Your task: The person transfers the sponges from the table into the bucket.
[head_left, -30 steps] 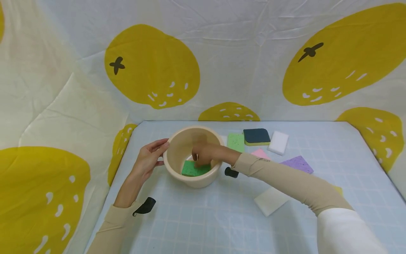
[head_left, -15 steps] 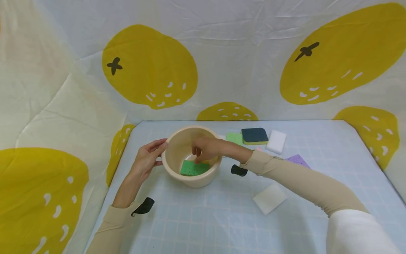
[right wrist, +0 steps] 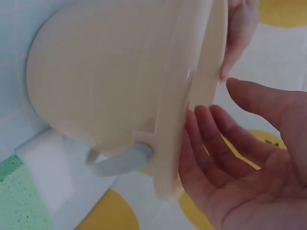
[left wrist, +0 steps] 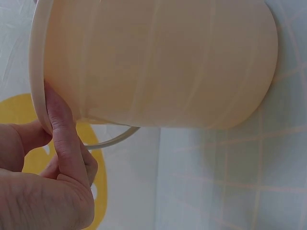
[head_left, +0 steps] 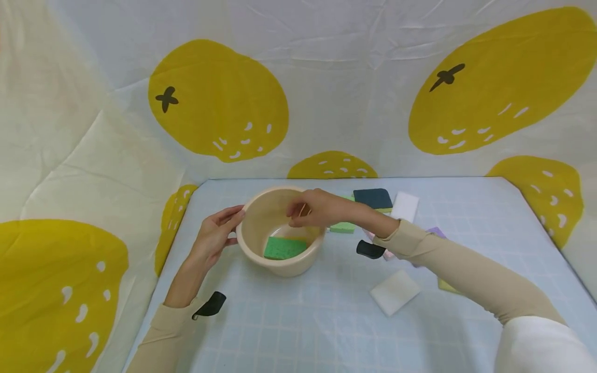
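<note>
The bowl [head_left: 280, 230] stands upright, mouth up, its rim pinched by the left hand [head_left: 215, 234]. Just inside it lies the green sponge [head_left: 284, 247], long axis seemingly across. Above the far rim, the right hand [head_left: 317, 208] hovers relaxed, holding nothing.

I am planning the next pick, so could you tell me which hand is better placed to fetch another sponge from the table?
Probably the right hand: it is empty and open above the bowl, and the loose sponges, like the light green sponge, lie on its side. The left hand holds the bowl's rim.
</note>
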Demonstrator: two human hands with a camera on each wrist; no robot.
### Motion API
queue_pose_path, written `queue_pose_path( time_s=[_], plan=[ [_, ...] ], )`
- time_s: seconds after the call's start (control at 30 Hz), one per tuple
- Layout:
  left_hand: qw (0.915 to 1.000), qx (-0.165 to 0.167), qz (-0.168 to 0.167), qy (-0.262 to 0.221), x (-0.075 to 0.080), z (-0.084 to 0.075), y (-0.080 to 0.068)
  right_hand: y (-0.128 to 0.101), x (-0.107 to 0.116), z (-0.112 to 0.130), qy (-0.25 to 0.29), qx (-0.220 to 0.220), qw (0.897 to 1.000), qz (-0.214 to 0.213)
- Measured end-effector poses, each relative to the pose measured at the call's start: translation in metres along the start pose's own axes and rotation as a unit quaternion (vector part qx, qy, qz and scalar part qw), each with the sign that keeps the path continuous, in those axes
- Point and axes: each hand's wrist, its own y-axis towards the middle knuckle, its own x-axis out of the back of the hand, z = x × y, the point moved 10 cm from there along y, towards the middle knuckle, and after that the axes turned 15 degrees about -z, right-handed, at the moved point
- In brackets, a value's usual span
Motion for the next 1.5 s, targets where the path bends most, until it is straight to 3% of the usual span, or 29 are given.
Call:
queue_pose_path(
  time_s=[0.6, 1.1, 1.5],
  plan=[
    [1.0, -0.001, -0.004, 0.006, 0.001, 0.0, 0.0, -0.038, 0.044, -0.003, 0.079, 0.031, 0.993, -0.077],
    [1.0, 0.006, -0.002, -0.006, 0.001, 0.0, 0.0, -0.08, 0.06, -0.034, 0.113, 0.008, 0.987, -0.11],
    [0.9998, 0.0, 0.006, -0.018, 0.0, 0.0, -0.001, -0.115, 0.06, -0.067, 0.09, -0.021, 0.987, -0.131]
  ],
)
